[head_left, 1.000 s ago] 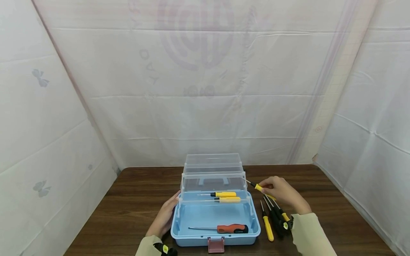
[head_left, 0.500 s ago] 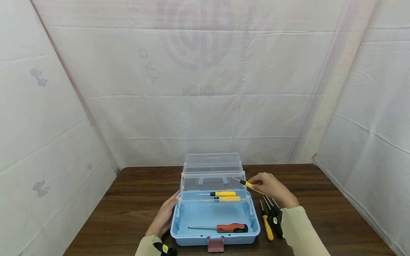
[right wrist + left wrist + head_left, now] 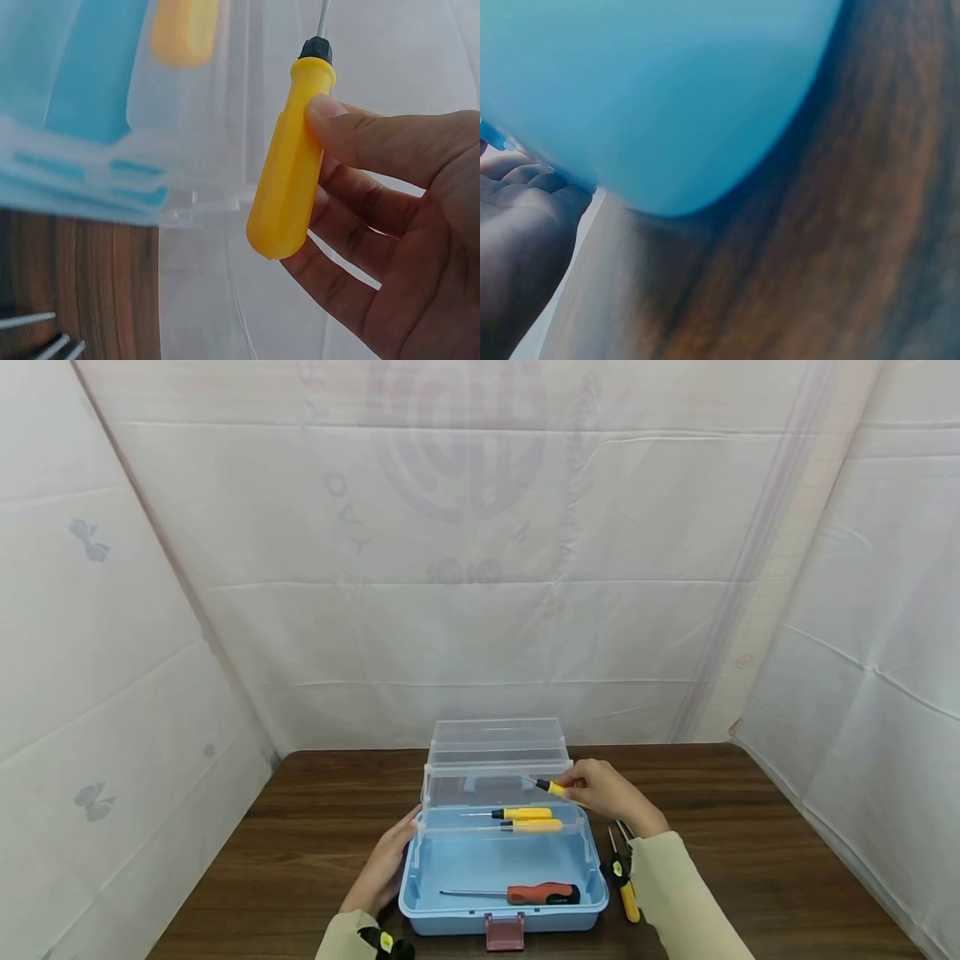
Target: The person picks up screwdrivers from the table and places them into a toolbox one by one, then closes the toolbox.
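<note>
Right hand (image 3: 609,795) pinched yellow screwdriver (image 3: 289,176) by its handle, thumb just below the black collar, shaft projecting beyond; left hand (image 3: 384,862), fingers extended, touched blue box (image 3: 450,926).

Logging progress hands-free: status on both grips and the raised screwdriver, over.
Right grip pinches yellow screwdriver, raised near clear trays. Left grip rests against blue toolbox's left side. Nothing seen blocking.

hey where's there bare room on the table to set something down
The table is bare left of the left hand and right of the right sleeve. It's crowded between the blue box and that sleeve, where screwdrivers lie partly covered.
</note>
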`<state>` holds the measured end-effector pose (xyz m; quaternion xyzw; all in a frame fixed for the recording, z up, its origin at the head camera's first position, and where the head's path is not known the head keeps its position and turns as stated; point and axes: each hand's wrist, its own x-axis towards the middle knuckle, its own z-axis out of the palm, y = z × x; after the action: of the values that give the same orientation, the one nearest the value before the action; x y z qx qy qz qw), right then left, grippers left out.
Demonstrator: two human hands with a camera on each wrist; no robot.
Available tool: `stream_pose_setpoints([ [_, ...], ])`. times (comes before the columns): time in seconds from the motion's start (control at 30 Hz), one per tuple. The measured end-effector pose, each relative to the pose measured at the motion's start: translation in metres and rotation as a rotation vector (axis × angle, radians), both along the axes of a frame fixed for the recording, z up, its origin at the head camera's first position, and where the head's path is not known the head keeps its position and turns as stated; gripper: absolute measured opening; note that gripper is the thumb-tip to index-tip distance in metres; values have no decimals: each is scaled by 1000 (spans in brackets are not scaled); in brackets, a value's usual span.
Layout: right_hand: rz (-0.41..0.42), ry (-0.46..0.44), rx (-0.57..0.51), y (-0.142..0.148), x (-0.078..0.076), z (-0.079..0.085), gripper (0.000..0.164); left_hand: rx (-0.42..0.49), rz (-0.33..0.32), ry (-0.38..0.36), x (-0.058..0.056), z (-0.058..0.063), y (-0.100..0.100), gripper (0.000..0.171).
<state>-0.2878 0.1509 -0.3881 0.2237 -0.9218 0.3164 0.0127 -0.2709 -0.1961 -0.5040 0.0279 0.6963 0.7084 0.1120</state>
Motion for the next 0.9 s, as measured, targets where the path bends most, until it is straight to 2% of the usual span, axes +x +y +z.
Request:
stream_pose_setpoints([
  [0.13,19,-9,-1,-6,-4,-3,18,-2,3,-2,0,1,1,58],
  [0.7,-4,-27,-13,-24,-6,-9,19,-5,-1,-5,1,0,1,59],
  [0.9,37,-5,-7,-29,-9,-11,19,-7,4,-4,2,0,-1,58],
])
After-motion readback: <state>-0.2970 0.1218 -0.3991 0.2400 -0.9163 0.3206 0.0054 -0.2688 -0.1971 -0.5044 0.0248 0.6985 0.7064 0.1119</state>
